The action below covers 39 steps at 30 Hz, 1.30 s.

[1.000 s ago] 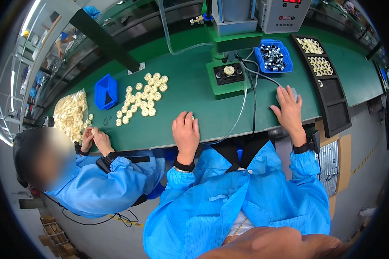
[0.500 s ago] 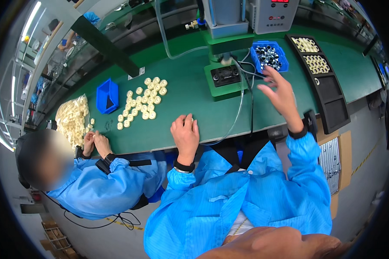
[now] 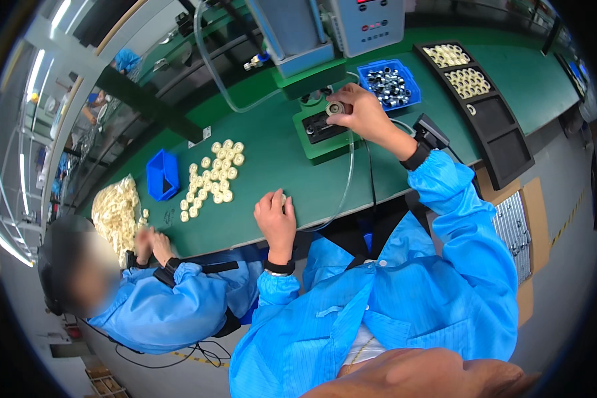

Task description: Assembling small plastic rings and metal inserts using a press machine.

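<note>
My right hand point(image 3: 368, 114) is closed on a round cream-and-grey part point(image 3: 336, 107), pinched between thumb and fingers. It holds this part over the black fixture plate point(image 3: 320, 129) of the green bench press point(image 3: 312, 83). Resting near the table's front edge, my left hand point(image 3: 276, 220) has its fingers curled. A small cream round piece point(image 3: 284, 198) shows between its thumb and forefinger, mostly hidden. Further left, several cream round caps point(image 3: 213, 175) lie loose on the green table point(image 3: 245, 229).
Behind my right hand is a blue bin point(image 3: 390, 86) of metal sleeves. A black compartment tray point(image 3: 494, 132) on the right holds cream rings. A clear hose point(image 3: 349, 179) crosses the front. At left are an open blue bin point(image 3: 162, 175), a bag point(image 3: 115, 209) of cream parts and a co-worker point(image 3: 159, 302).
My right hand has moved left from beside the metal-sleeve bin to the press and now grips a round part. My left hand stays near the table edge; the view has shifted.
</note>
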Tool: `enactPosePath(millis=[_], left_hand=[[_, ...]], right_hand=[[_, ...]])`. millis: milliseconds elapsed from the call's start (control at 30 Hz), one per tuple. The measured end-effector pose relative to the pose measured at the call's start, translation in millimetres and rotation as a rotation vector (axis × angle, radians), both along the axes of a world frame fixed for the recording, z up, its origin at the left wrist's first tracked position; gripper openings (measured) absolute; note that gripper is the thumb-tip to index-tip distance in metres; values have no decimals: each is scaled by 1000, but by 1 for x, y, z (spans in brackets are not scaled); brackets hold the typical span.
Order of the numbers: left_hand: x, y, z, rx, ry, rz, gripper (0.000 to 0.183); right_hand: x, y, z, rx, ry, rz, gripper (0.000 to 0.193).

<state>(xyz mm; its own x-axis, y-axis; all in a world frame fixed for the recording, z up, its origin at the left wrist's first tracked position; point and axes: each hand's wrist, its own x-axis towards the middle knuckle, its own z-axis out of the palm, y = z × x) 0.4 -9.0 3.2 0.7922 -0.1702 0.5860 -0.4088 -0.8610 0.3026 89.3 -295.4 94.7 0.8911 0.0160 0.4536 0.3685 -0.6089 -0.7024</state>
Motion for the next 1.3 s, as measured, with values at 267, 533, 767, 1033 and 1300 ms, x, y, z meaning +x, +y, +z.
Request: enactPosePath(millis=[267,533,767,1033,1300], left_hand=[[10,12,22,-124,117,-56,28],[33,-9,62,-241,279,-134,30],[78,-65,81,-315,169,-374,33],[123,-115,59,-303,155,-349,43],[125,-110,61,-208,198,-374,33]], right_hand=[[-58,-173,-4,-282,-178,-192,36],[-96,-349,-43,-573,374,-685,30],[-90,-361,-100,-638,121,-674,67],[-110,-330,-63,-554,114,-551,79],[-104,-211,12,-228,68,-347,54]])
